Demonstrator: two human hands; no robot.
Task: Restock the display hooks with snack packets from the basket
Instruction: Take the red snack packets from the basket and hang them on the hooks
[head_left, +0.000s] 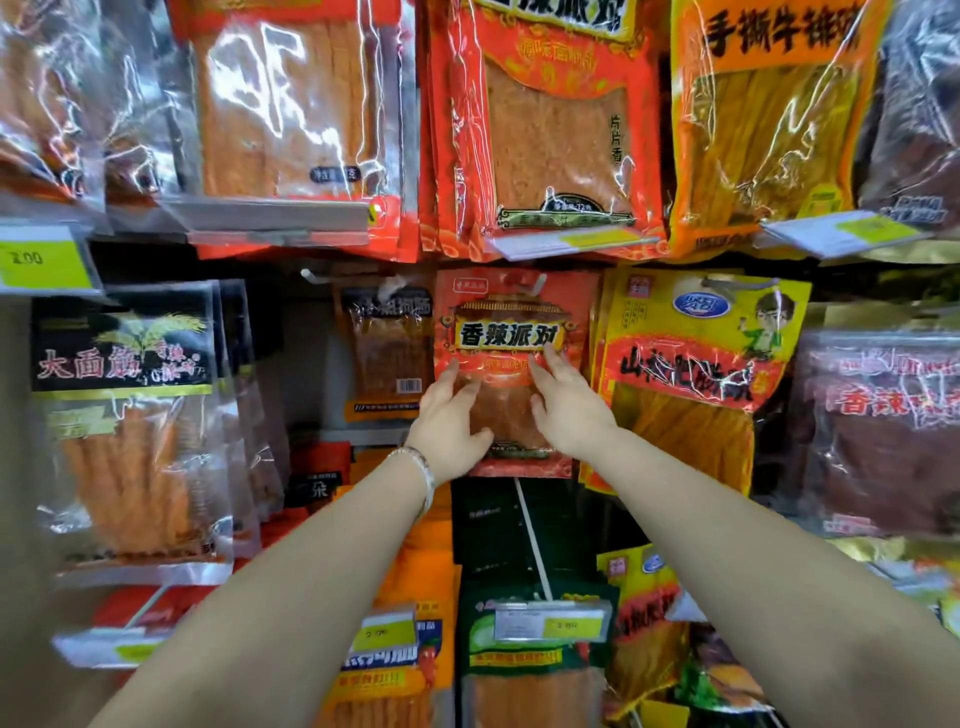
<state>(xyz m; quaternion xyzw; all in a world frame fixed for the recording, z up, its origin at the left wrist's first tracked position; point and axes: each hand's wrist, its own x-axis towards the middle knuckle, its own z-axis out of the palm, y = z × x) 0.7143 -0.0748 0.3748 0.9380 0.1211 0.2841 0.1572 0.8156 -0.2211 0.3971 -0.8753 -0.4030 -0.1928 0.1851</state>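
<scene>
The step in hand appears to be seating the red packet on its display hook, and both hands are lying flat against its front. The left hand is pressing on the packet's lower left part, fingers straight and spread, gripping nothing. The right hand is resting on the lower right part, fingers likewise straight and reaching up toward the printed banner. Neither hand is curling round an edge.

The packet is hanging with its top at the hook, though whether the hole is sitting fully over the wire is too blurred to tell.

To do this well, the person should be pushing the packet evenly back along the hook with both palms. Keeping it square would be stopping it from twisting against the yellow packet just to its right, or the brown packet just to its left and set further back. Smoothing it flat would be keeping the label facing out. The basket is not showing anywhere around the red packet.
</scene>
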